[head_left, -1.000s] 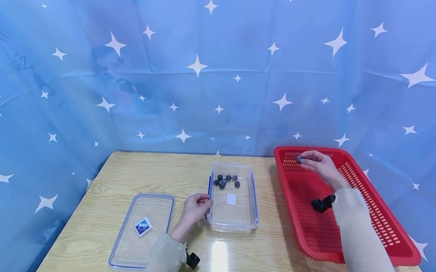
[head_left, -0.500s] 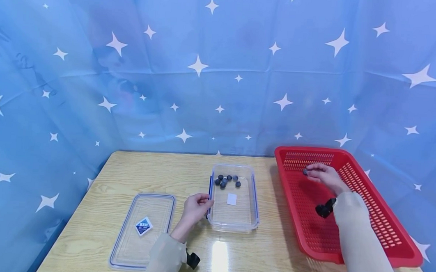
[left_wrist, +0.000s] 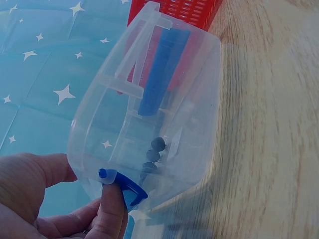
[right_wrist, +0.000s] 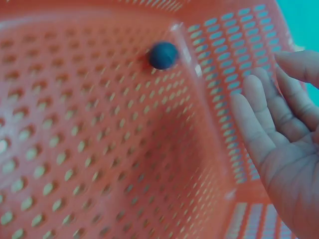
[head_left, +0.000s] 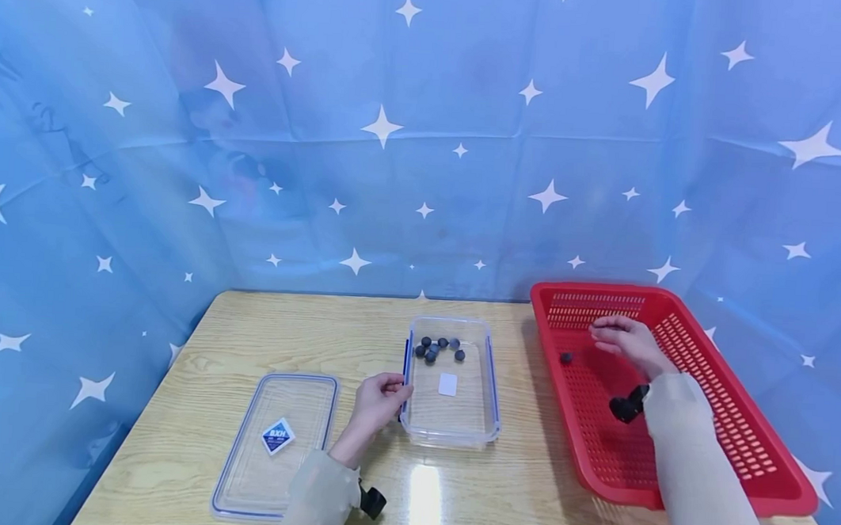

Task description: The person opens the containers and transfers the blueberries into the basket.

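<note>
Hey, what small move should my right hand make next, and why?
Probably move the right hand back to the clear container for another dark berry: it has let go of the released berry, now lying in the red basket, and several more lie in the container, which the left hand holds.

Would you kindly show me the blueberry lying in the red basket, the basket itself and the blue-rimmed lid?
Blueberry (right_wrist: 163,55): right wrist view, on the middle of its round surface.
Red basket (head_left: 559,385): head view, on its left rim.
Blue-rimmed lid (head_left: 260,472): head view, on its clear panel.
</note>
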A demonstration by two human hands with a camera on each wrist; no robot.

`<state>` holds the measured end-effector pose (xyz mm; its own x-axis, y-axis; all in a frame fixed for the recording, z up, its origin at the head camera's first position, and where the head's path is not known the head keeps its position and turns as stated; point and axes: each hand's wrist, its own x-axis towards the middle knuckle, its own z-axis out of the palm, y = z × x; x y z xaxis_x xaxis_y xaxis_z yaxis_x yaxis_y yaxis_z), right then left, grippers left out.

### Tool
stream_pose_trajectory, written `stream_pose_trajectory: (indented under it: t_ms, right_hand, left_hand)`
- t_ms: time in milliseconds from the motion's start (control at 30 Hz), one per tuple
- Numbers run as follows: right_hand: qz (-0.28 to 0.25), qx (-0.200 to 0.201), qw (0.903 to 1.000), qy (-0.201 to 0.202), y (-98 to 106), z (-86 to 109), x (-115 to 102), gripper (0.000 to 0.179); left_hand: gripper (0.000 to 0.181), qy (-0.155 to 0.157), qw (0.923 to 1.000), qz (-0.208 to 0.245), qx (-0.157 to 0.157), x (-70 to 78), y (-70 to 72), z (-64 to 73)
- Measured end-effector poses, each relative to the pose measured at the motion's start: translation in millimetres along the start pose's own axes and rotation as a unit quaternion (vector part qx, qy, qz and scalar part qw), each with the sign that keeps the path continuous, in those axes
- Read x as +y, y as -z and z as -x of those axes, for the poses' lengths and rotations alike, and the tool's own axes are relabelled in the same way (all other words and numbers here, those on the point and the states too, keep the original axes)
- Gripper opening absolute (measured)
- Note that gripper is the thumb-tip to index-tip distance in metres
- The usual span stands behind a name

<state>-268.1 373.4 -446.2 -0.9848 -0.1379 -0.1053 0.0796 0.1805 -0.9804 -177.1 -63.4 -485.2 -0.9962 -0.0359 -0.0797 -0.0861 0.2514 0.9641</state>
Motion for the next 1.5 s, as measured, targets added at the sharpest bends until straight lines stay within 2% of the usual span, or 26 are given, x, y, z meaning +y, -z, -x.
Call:
stream_pose_trajectory:
  t_ms: [167,300,533,600,867,1167,1500]
  right_hand:
    - [-0.01,0.007,0.9993,0.034,-11,-8.2,-15,0.031]
    - [-0.009,0.012,0.9988,0.047,-25,-13.1,-31,0.031]
    - [-0.048,0.001,0.9948,0.09,-52,-19.2,-64,0.023]
    - [-0.043,0.001,0.9941,0.099,-59,-20.0,-72,0.019]
    - [-0.048,-0.008,0.992,0.116,-79,-22.6,-87,0.02]
    - [0.056,-0.014,0.9925,0.108,-108,-26.0,-95,0.034]
    - [0.061,-0.032,0.9924,0.102,-148,-35.1,-100,0.034]
  left_hand:
    - [0.028,-0.004,1.0,0.003,0.003,-1.1,-0.3,0.0]
    - [0.028,-0.005,1.0,0.003,0.004,-1.9,-0.9,-0.3]
    - [0.028,-0.002,1.0,0.004,0.004,-1.1,-0.6,-0.3]
    - [0.028,-0.002,1.0,0.003,0.003,-0.6,-0.6,-0.3]
    - [0.029,-0.008,1.0,0.005,0.0,-1.3,-1.5,-1.4]
    - [0.029,-0.014,0.9999,0.006,-0.003,-1.7,-0.3,-0.9]
    - [0.029,-0.006,0.9999,0.009,-0.002,-2.1,0.0,-0.6]
